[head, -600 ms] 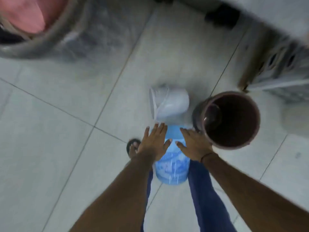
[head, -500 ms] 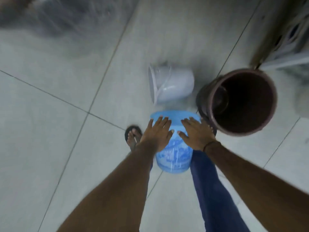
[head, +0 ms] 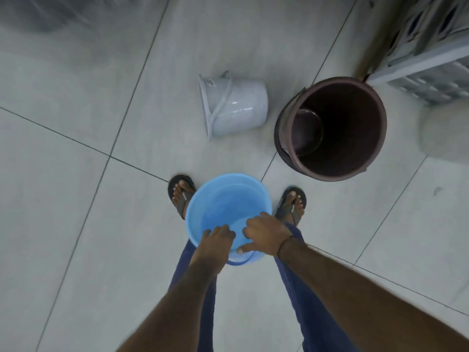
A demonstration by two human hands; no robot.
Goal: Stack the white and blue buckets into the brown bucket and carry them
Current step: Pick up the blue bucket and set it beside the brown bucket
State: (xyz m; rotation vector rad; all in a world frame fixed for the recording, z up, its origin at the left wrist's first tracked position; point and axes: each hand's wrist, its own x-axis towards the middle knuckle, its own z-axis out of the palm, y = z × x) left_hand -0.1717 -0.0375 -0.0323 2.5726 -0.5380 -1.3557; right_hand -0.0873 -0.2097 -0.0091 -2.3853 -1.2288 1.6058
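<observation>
The blue bucket (head: pixel 228 212), mouth up, was gripped at its near rim by the left hand (head: pixel 215 241) and right hand (head: pixel 266 237), with the upright brown bucket (head: pixel 332 128) ahead, nearer the right hand, beside the toppled white bucket (head: pixel 236 107).

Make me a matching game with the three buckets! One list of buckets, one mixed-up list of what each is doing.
Buckets:
1. white bucket
2. blue bucket
3. brown bucket

What it is doing:
A. stands upright and open on the floor, nobody touching it
B. lies on its side on the floor
C. mouth up, both hands on its near rim

Pairs: 1-B, 2-C, 3-A

The left hand and right hand hold only the blue one.
</observation>
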